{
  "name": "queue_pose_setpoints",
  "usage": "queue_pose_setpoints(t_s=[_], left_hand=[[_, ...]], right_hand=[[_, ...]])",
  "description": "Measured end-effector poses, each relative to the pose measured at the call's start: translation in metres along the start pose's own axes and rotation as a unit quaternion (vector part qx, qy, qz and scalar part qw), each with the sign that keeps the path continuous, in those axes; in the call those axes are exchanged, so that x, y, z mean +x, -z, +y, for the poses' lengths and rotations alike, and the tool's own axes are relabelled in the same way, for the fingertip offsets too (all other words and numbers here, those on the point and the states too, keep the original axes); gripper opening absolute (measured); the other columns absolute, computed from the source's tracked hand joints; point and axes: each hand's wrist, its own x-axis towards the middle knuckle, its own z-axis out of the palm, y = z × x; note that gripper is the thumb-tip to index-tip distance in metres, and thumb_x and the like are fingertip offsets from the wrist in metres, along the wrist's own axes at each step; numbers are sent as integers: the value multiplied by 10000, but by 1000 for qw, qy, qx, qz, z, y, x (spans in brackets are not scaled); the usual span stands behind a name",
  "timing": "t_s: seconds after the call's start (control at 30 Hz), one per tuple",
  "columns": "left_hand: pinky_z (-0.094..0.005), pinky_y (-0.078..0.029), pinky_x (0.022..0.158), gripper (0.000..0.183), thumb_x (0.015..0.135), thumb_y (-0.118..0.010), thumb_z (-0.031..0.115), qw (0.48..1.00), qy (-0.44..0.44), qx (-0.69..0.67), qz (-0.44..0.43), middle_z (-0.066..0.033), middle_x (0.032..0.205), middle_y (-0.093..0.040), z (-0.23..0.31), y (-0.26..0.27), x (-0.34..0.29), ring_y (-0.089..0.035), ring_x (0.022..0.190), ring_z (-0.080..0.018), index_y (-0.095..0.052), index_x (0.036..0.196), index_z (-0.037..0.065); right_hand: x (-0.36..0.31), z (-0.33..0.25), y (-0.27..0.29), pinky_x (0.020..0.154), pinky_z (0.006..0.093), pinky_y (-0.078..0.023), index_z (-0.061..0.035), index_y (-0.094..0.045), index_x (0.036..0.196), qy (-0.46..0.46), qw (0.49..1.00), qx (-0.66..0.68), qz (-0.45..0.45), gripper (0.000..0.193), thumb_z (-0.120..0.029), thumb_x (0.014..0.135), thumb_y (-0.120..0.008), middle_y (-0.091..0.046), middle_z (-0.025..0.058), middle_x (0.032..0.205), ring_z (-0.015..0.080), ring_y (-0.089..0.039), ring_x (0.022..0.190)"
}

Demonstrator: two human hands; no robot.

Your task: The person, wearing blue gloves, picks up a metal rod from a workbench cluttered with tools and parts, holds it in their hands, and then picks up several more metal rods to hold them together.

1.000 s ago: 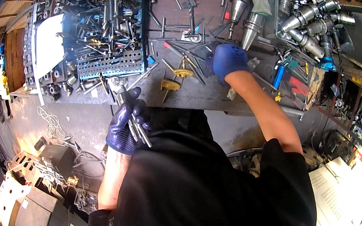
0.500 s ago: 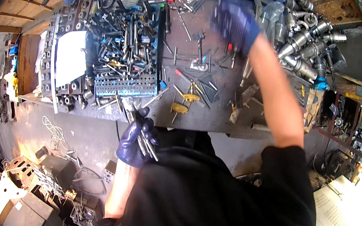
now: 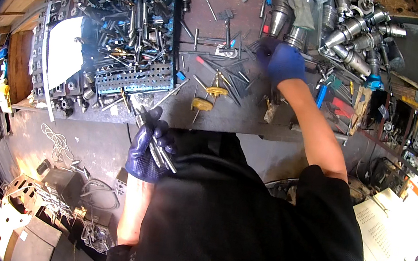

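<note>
My left hand (image 3: 148, 146), in a dark purple-blue glove, is closed around several slim steel cutting bits (image 3: 159, 156) at the bench's front edge. Their shiny shanks stick out from both sides of the fist. Farther right, my gloved right hand (image 3: 285, 64) hovers over or touches the bench beside steel tool holders (image 3: 280, 19). Motion smears its fingers, so whether anything is in them does not show. Loose drill bits and rods (image 3: 227, 32) lie to its left, near two yellow-brass round pieces (image 3: 217, 91).
A blue perforated rack (image 3: 135, 80) heaped with cutting tools stands at left, beside a white paper sheet (image 3: 64, 52). More tool holders (image 3: 365, 40) are piled at the back right. Cables (image 3: 58, 143) and boxes lie on the floor at lower left.
My right hand has come back from the bench's far side toward me, beside the tool holders. The view has shifted slightly. My left hand keeps its grip on the steel bits.
</note>
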Motion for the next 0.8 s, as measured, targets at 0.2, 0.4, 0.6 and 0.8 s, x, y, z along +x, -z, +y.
queue_pose_setpoints(t_s=[0.2,0.4,0.6,0.8], left_hand=[[-345,-491,742,408,1027,-516,252,999,20,50,-3,-24,941,-521,-6,-8,7,-492,781,-134,-491,1394,76],[-332,-485,731,409,1027,-514,263,999,13,45,13,-16,923,-515,-6,-4,5,-481,767,-130,-495,1394,82],[-334,-485,730,419,1029,-507,266,999,14,43,20,-16,922,-510,-6,-1,3,-480,770,-129,-486,1404,80],[-339,-476,716,428,1002,-558,233,999,-6,26,36,-32,896,-492,-5,-5,-2,-482,788,-158,-477,1392,74]], right_hand=[[-7,8,-33,716,479,-558,-138,-705,1019,40,994,-100,11,257,-315,860,-607,-703,172,926,366,-689,787],[-21,7,-20,731,464,-554,-124,-692,1048,96,990,-42,92,243,-264,862,-622,-706,162,959,349,-687,818],[-22,-1,-58,657,450,-548,-91,-698,873,206,972,-61,95,148,-181,808,-600,-690,170,886,348,-680,735],[-15,-11,-41,695,450,-559,-69,-726,832,146,986,-83,-23,182,-208,789,-617,-694,198,846,371,-688,774]])
